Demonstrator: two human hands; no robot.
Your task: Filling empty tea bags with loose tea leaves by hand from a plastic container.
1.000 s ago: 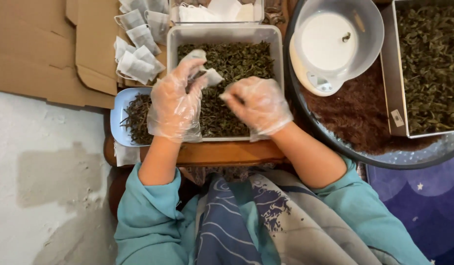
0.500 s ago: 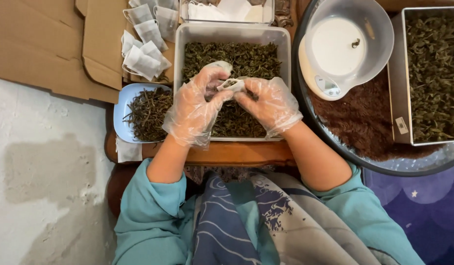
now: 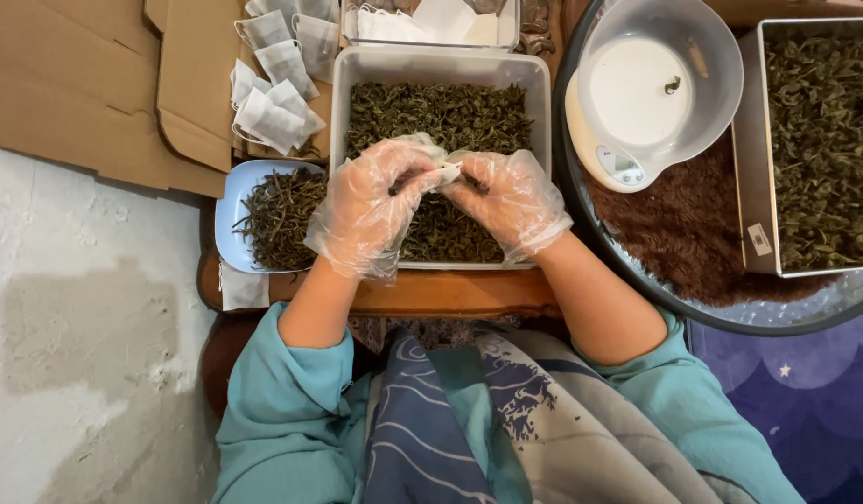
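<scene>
To my left the floor [image 3: 86, 308] is pale and rough, mottled with a darker grey patch and some crumbling specks near my knee. Flattened brown cardboard [image 3: 77, 84] lies over it toward the upper left, its flaps folded open. In front of me a low wooden table [image 3: 431, 291] shows a rounded, warm brown edge. At my right the ground is covered by a deep blue rug [image 3: 805, 392] printed with small white stars and scalloped cloud shapes. The light is soft and even, with no hard shadows.
</scene>
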